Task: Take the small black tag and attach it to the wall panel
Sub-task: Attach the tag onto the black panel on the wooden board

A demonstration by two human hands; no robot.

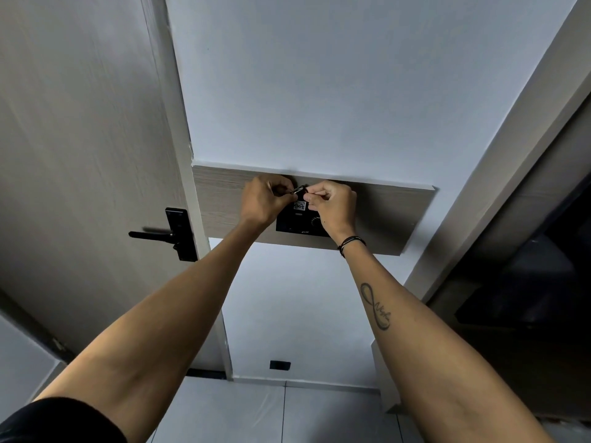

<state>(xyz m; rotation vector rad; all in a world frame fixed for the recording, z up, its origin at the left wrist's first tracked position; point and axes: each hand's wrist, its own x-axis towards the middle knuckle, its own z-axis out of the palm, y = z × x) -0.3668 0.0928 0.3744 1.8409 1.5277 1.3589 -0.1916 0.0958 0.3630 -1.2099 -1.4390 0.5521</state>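
Note:
A small black tag (pixel 300 206) with a white handwritten label hangs between my two hands, in front of the wood-grain wall panel (pixel 390 215). A metal ring (pixel 297 190) at the tag's top is pinched by my left hand (pixel 263 199) from the left. My right hand (pixel 334 203) pinches the top of the tag from the right. Both hands are raised against the panel. Just below the tag, a black switch plate (pixel 297 227) with a round knob is set in the panel, partly hidden by my right hand.
A grey door with a black lever handle (pixel 166 235) stands to the left of the panel. White wall lies above and below the panel, with a black socket (pixel 280 365) near the tiled floor. A dark screen (pixel 524 295) is at the right.

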